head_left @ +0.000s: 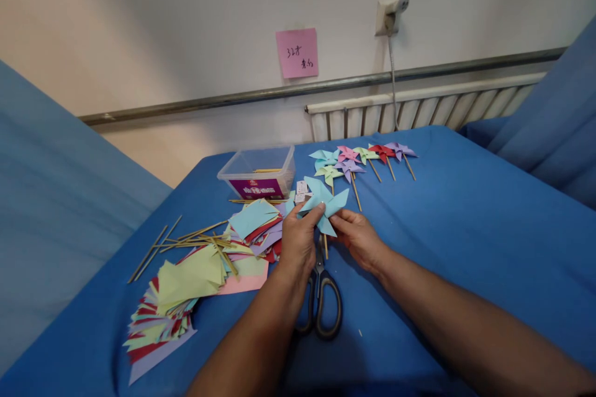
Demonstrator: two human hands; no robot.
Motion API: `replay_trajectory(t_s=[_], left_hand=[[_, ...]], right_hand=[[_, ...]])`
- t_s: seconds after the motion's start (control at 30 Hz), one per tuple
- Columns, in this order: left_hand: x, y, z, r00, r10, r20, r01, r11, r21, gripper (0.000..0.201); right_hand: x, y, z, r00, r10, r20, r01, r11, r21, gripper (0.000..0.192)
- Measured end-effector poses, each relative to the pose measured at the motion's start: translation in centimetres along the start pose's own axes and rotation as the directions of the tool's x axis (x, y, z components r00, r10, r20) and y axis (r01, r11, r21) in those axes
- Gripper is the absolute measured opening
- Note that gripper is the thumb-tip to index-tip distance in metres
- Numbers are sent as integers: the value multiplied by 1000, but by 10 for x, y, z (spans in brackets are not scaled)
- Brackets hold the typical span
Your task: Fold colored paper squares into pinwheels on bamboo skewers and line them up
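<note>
A light-blue paper pinwheel (333, 201) on a thin wooden stick (326, 247) is held up over the middle of the table. My left hand (300, 236) grips it, the thumb pressed near its centre. From the right, my right hand (358, 236) pinches at the pinwheel's lower edge, the fingertips partly hidden behind the paper. Directly below the hands lie black-handled scissors (319, 304), their blades partly covered. Several finished pinwheels (350, 167) in blue, pink, green, red and purple lie on their sticks farther back.
Left of my hands spread stacks of coloured paper (190, 279) and loose sticks (186, 240). Behind them stands a clear plastic box (256, 164) with a purple label. The blue-covered table (442, 229) meets a wall with a radiator (419, 108). Blue curtains (56, 198) hang at both sides.
</note>
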State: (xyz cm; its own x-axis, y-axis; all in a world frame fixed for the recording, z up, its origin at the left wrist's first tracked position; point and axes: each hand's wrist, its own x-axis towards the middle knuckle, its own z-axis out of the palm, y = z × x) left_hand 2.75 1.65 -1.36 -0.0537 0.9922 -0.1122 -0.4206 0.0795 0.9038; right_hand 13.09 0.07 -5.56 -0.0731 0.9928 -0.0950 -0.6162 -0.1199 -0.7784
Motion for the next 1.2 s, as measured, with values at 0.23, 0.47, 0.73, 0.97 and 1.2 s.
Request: replay_trajectory(t_s=[0.23, 0.47, 0.73, 0.97, 1.2], left_hand=[[4, 0, -3, 996, -89, 25, 90, 994, -68, 34], [2, -5, -3, 974, -206, 97, 215, 972, -90, 28], [-1, -4, 0, 974, -188, 123, 200, 976, -89, 27], [0, -3, -3, 978, -178, 107, 184, 982, -51, 23], [0, -1, -2, 986, -162, 25, 163, 987, -8, 33]], right_hand=[[4, -2, -6, 985, -172, 23, 173, 983, -63, 29], [7, -7, -6, 976, -211, -61, 202, 971, -126, 30], [5, -10, -8, 984, -164, -72, 159, 985, -63, 32], [7, -14, -10, 985, -151, -87, 149, 988, -29, 31], [10, -14, -16, 936, -247, -252, 204, 962, -183, 31]])
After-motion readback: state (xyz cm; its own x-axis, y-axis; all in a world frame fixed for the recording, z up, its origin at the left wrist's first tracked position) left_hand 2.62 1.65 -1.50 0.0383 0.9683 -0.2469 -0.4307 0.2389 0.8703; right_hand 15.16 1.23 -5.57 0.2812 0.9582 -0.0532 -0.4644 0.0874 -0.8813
